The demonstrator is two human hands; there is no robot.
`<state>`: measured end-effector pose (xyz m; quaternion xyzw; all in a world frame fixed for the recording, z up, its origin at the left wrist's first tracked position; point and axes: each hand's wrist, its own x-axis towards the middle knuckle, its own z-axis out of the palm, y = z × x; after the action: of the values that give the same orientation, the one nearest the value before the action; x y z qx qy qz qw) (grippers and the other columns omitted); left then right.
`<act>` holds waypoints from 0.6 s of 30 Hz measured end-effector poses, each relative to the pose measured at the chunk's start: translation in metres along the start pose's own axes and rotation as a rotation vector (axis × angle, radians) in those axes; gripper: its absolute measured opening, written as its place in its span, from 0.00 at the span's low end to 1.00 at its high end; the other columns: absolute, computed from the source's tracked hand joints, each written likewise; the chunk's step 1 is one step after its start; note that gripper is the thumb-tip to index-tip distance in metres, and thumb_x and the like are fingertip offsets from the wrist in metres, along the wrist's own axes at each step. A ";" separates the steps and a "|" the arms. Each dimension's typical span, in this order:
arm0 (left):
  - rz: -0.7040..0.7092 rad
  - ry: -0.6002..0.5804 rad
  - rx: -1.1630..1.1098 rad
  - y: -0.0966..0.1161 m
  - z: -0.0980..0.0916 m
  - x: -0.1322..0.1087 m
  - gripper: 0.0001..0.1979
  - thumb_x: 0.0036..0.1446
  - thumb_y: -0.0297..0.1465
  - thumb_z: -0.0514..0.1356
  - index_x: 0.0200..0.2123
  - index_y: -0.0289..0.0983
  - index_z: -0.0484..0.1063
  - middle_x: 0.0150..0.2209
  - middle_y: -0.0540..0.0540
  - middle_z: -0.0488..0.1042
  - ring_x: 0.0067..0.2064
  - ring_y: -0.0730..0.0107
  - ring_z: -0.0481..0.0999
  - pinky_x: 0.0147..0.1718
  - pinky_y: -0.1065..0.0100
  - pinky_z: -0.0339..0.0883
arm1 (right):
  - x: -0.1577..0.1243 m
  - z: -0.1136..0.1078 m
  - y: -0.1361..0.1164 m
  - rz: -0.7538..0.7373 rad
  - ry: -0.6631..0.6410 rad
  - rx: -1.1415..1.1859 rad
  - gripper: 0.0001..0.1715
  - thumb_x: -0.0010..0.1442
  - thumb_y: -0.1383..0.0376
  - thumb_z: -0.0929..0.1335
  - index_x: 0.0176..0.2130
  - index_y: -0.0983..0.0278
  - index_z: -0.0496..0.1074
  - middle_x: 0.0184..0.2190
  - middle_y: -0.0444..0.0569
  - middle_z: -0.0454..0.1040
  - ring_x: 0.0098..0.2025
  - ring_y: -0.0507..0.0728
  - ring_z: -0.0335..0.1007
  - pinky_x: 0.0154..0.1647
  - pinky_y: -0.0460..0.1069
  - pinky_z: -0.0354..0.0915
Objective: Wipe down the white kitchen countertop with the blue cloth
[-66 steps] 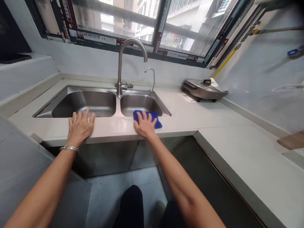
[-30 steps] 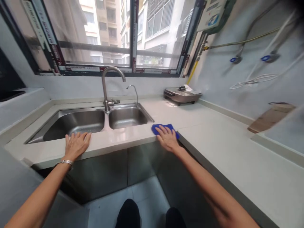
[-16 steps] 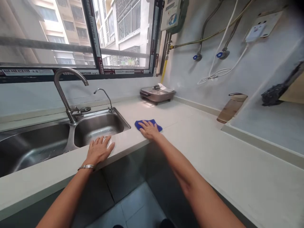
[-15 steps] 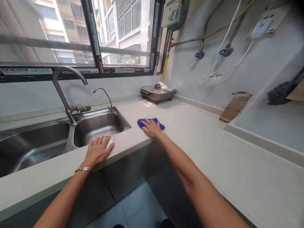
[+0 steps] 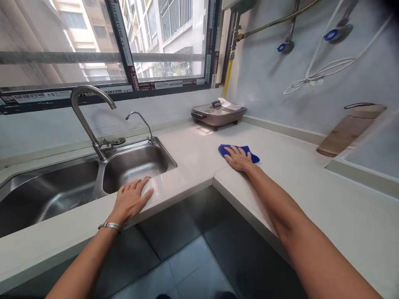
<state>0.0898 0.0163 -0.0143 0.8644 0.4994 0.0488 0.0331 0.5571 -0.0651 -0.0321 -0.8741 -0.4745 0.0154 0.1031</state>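
Note:
My right hand [image 5: 239,158] lies flat, fingers spread, pressing a blue cloth [image 5: 251,155] onto the white countertop [image 5: 193,153] near its inner corner. Part of the cloth is hidden under my fingers. My left hand [image 5: 131,198] rests open and flat on the counter's front strip, just in front of the right basin of the steel double sink [image 5: 137,164]. A metal bracelet circles my left wrist.
A tall curved faucet [image 5: 89,120] and a small tap [image 5: 141,122] stand behind the sink. A lidded electric pan [image 5: 218,114] sits in the far corner. A wooden board [image 5: 349,129] leans on the right wall under hoses and a white cable. Below the counter is open floor.
My right hand has slid the blue cloth rightward from the sink's front edge, past the counter's corner, onto the right-hand run. My left hand has shifted right along the front strip.

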 end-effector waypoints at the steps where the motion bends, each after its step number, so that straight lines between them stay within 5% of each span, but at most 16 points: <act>1: -0.002 -0.005 0.004 0.000 -0.001 0.001 0.36 0.66 0.53 0.41 0.72 0.47 0.57 0.72 0.45 0.60 0.70 0.49 0.61 0.69 0.48 0.51 | -0.009 -0.002 0.010 0.024 0.007 -0.011 0.37 0.74 0.48 0.49 0.76 0.51 0.48 0.78 0.47 0.40 0.77 0.69 0.38 0.73 0.73 0.41; 10: 0.026 -0.021 0.011 0.003 -0.008 0.003 0.39 0.64 0.53 0.39 0.73 0.44 0.56 0.71 0.40 0.62 0.71 0.48 0.60 0.69 0.48 0.49 | -0.145 -0.025 0.096 0.264 0.080 -0.113 0.37 0.73 0.49 0.50 0.75 0.52 0.50 0.78 0.47 0.44 0.76 0.68 0.43 0.72 0.72 0.48; 18: 0.070 -0.004 -0.020 -0.001 -0.006 -0.001 0.39 0.65 0.52 0.40 0.73 0.40 0.55 0.71 0.35 0.60 0.71 0.45 0.59 0.69 0.46 0.49 | -0.309 -0.023 0.109 0.161 0.129 -0.154 0.38 0.73 0.48 0.50 0.75 0.53 0.52 0.77 0.47 0.46 0.76 0.68 0.44 0.73 0.72 0.49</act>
<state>0.0881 0.0162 -0.0084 0.8811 0.4681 0.0532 0.0410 0.4801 -0.3839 -0.0531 -0.9139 -0.3947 -0.0693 0.0645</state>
